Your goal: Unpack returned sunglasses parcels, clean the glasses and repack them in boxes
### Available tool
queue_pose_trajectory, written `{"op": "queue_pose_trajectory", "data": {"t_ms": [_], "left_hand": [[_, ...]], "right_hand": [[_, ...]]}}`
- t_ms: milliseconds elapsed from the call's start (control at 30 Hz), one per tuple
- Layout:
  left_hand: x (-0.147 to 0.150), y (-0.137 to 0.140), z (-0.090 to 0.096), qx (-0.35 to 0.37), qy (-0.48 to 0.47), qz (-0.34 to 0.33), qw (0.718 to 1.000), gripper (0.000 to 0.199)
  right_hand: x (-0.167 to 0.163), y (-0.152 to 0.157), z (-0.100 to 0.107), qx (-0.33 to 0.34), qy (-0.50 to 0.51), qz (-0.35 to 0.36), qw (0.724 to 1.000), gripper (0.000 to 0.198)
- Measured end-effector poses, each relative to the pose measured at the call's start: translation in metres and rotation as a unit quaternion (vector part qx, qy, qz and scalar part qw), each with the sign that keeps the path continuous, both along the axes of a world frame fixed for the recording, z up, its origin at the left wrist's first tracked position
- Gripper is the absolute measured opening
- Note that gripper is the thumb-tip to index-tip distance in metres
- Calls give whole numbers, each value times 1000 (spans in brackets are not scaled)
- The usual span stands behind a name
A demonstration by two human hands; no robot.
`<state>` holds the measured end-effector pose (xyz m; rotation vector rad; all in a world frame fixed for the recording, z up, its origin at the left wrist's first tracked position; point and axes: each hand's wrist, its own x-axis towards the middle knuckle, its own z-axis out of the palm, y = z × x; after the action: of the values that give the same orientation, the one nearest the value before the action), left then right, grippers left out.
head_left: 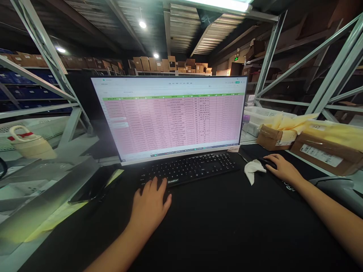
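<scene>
A wide monitor (170, 117) shows a pink spreadsheet with a green header row. In front of it lies a black keyboard (190, 168) on a black desk mat (215, 223). My left hand (151, 202) rests palm down at the keyboard's near left corner, fingers touching its edge. My right hand (280, 168) lies over a black mouse (267, 163), which mostly hides under the fingers. A crumpled white tissue (253, 170) sits just left of the mouse.
A dark phone (95, 185) lies on yellow-green paper at left, a cream jug (31, 145) beyond it. Open cardboard boxes (275, 136) with yellow bags and a white basket (261, 115) stand at right. Metal shelving frames both sides.
</scene>
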<state>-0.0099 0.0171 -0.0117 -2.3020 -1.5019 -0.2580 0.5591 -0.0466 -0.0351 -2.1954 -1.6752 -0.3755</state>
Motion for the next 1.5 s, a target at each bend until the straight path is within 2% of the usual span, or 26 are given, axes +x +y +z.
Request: {"op": "queue_pose_trajectory", "data": {"t_ms": [533,1000,1500], "left_hand": [[0,-3,2,1,1,1,1000,51],[0,-2,1,1,-3,2,1000,51],[0,-4,1,11,-19,-4,1000,51]], "right_hand": [[7,-1,-2,-17,2,-6,1000,51],[-2,-4,4,-28,12,-7,1000,47],[10,-5,-2,-48,10,-11,999,50]]}}
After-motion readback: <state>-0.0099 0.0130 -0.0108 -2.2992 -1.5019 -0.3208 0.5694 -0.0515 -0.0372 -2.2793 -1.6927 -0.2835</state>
